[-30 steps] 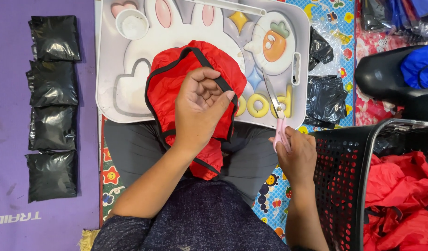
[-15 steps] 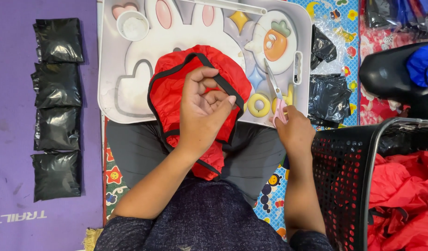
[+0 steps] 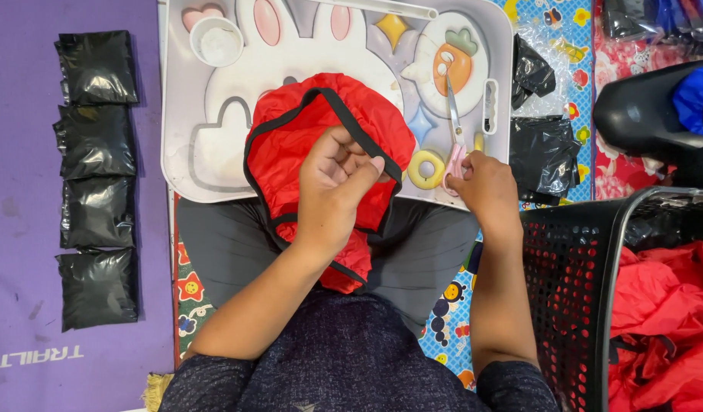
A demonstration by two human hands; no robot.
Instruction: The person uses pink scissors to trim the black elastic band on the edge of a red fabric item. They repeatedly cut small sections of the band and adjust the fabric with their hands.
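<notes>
Mid-frame: left hand (image 3: 332, 191) pinched shut on red cloth (image 3: 290, 145), lifting its black edge clear of the tray (image 3: 183, 160). Right of centre: right hand (image 3: 485, 191) closed on scissors (image 3: 454, 130), blades resting on tray.

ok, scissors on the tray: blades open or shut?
Shut. The scissors lie flat on the white tray, blades together in one line; the right hand touches the pink handles.
</notes>
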